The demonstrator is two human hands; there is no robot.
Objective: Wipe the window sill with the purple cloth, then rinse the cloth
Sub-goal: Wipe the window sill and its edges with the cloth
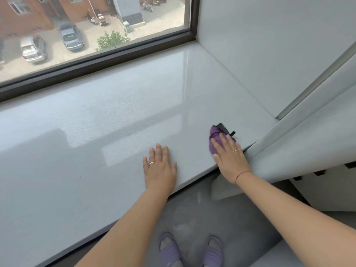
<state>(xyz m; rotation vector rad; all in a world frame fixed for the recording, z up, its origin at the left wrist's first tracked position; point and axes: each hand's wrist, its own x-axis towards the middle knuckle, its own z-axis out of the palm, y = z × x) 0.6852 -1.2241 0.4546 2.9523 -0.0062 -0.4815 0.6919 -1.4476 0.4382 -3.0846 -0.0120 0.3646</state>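
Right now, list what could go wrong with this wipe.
The cloth lies bunched under the right hand close to the front edge of the sill; a stroke toward you could drag it off. The left hand presses flat on the glossy surface and may leave prints or slip.

We can read no text, label, brand or number — the parked cars (52, 45) beyond the window (92, 26) are too blurred.

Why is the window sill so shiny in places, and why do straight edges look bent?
Head view: daylight glares in pale patches on the glossy window sill; the wide-angle lens bows the dark window frame; the cars outside look hazy.
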